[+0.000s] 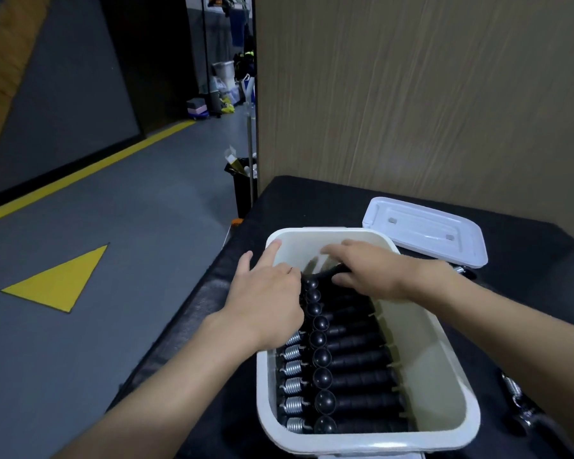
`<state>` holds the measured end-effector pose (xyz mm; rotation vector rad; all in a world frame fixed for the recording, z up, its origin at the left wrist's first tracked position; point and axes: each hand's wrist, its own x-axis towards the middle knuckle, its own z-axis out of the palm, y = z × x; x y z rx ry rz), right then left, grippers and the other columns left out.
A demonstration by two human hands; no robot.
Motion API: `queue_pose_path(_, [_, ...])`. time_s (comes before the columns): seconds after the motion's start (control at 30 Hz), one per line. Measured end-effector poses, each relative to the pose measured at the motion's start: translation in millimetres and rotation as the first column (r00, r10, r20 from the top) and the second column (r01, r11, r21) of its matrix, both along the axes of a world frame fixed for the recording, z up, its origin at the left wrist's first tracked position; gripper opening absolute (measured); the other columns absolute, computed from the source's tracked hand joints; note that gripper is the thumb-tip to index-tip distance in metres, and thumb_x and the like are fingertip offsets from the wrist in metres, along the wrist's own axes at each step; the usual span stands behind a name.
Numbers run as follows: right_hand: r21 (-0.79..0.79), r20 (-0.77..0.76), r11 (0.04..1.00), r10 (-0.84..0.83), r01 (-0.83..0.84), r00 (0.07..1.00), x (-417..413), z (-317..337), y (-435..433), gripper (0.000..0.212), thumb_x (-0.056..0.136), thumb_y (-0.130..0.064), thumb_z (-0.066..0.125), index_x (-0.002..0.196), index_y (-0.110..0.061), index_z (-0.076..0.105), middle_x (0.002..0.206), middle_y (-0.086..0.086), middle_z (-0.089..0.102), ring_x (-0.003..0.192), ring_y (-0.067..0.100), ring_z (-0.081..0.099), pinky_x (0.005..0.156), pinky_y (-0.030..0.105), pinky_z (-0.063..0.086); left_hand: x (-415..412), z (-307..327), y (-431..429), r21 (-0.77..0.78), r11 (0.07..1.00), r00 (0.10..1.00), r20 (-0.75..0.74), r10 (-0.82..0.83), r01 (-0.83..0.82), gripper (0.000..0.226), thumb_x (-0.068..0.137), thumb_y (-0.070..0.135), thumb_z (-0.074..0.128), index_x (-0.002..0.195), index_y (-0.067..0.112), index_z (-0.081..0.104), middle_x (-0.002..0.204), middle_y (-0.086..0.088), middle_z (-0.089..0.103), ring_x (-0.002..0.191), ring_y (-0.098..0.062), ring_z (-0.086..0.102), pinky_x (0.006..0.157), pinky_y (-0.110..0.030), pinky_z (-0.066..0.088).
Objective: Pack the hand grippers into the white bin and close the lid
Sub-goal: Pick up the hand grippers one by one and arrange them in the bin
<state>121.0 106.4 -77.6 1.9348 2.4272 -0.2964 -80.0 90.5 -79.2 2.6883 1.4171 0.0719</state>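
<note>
My left hand rests flat, fingers loose, on the hand grippers lined up in the white bin. My right hand pinches the farthest gripper near the bin's far wall. The lid lies off, just behind the bin.

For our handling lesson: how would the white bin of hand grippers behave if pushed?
Probably heavy: the white bin holds a packed row of hand grippers with metal springs. Likely slides rather than tips, since the load lies low.
</note>
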Motion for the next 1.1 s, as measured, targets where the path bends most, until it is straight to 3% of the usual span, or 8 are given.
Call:
queue_pose_path(0.17, [0.218, 0.172, 0.975, 0.008, -0.046, 0.985, 10.1, 3.4, -13.9, 0.013, 0.099, -0.029, 0.048, 0.100, -0.021, 0.059, 0.096, -0.001, 0.068, 0.094, 0.023, 0.060, 0.068, 0.032, 0.035, 3.3, -0.3, -1.4, 0.024, 1.000, 0.999, -0.044, -0.005, 0.006, 0.009, 0.087, 0.014, 0.040, 0.094, 0.018, 0.043, 0.110, 0.006, 0.052, 0.151, -0.020, -0.003, 0.118, -0.052, 0.012])
queue_pose_path(0.33, [0.355, 0.119, 0.935, -0.067, 0.021, 0.991, 11.0, 0.9, -10.5, 0.014, 0.097, -0.016, 0.047, 0.103, -0.015, 0.060, 0.099, 0.000, 0.070, 0.091, 0.027, 0.062, 0.067, 0.034, 0.040, 4.2, -6.2, 1.8, 0.063, 0.998, 0.999, -0.053, -0.011, 0.015, 0.058, 0.088, 0.015, 0.042, 0.144, 0.011, 0.031, 0.144, 0.006, 0.038, 0.151, -0.021, -0.007, 0.118, -0.053, 0.012])
queue_pose_path(0.47, [0.416, 0.194, 0.909, -0.076, -0.012, 0.978, 12.6, -1.5, -1.3, 0.019, 0.099, -0.031, 0.051, 0.097, -0.016, 0.062, 0.092, 0.004, 0.062, 0.085, 0.029, 0.060, 0.062, 0.033, 0.030, 4.9, -3.7, 0.3, 0.070, 0.997, 0.995, -0.097, -0.012, 0.019, 0.036, 0.087, 0.018, 0.043, 0.123, 0.014, 0.049, 0.145, 0.003, 0.037, 0.151, -0.022, -0.006, 0.117, -0.055, 0.015])
queue_pose_path(0.6, [0.316, 0.194, 0.947, -0.015, -0.048, 0.981, 19.5, 3.6, 3.7, 0.006, 0.092, -0.020, 0.058, 0.097, -0.018, 0.060, 0.077, 0.002, 0.058, 0.081, 0.031, 0.060, 0.060, 0.033, 0.034, 4.9, -5.2, 0.3, 0.070, 0.998, 0.995, -0.100, -0.002, 0.009, 0.035, 0.086, 0.015, 0.042, 0.120, 0.014, 0.048, 0.143, 0.003, 0.039, 0.150, -0.022, -0.005, 0.116, -0.055, 0.017])
queue_pose_path(0.73, [0.365, 0.227, 0.913, 0.102, -0.181, 0.968, 30.7, 1.0, -10.4, 0.044, 0.086, -0.004, 0.050, 0.123, -0.026, 0.045, 0.066, -0.009, 0.054, 0.067, 0.023, 0.051, 0.069, 0.032, 0.038, 5.0, -5.9, 0.2, 0.081, 0.997, 0.997, -0.076, 0.005, 0.002, 0.045, 0.085, 0.013, 0.042, 0.130, 0.015, 0.045, 0.140, 0.003, 0.042, 0.150, -0.021, -0.004, 0.115, -0.055, 0.019])
queue_pose_path(0.8, [0.417, 0.214, 0.901, 0.031, -0.120, 0.976, 29.2, -0.1, -16.5, 0.030, 0.087, -0.009, 0.047, 0.114, -0.020, 0.047, 0.073, -0.006, 0.061, 0.075, 0.024, 0.054, 0.077, 0.035, 0.038, 5.4, -5.2, 0.7, 0.070, 0.998, 0.997, -0.074, 0.002, 0.003, 0.045, 0.085, 0.012, 0.042, 0.129, 0.015, 0.046, 0.140, 0.003, 0.042, 0.150, -0.021, -0.004, 0.115, -0.055, 0.020])
queue_pose_path(0.9, [0.352, 0.361, 0.930, -0.031, -0.105, 0.932, 23.3, 1.1, -17.5, 0.005, 0.085, -0.025, 0.051, 0.086, -0.021, 0.055, 0.072, -0.005, 0.057, 0.088, 0.021, 0.053, 0.081, 0.036, 0.034, 4.6, -3.5, -0.4, 0.044, 0.999, 0.998, -0.062, 0.016, -0.013, 0.038, 0.083, 0.010, 0.043, 0.121, 0.013, 0.048, 0.136, 0.003, 0.045, 0.151, -0.020, -0.004, 0.115, -0.053, 0.020])
queue_pose_path(1.1, [0.301, 0.459, 0.949, -0.056, -0.096, 0.887, 29.6, -14.0, -10.6, 0.025, 0.080, -0.020, 0.050, 0.091, -0.031, 0.069, 0.078, -0.010, 0.065, 0.089, 0.015, 0.048, 0.070, 0.034, 0.019, 6.0, 1.0, -2.2, 0.002, 1.000, 0.997, -0.074, 0.029, -0.029, 0.023, 0.082, 0.010, 0.045, 0.103, 0.016, 0.052, 0.130, 0.002, 0.047, 0.150, -0.018, -0.003, 0.114, -0.054, 0.021])
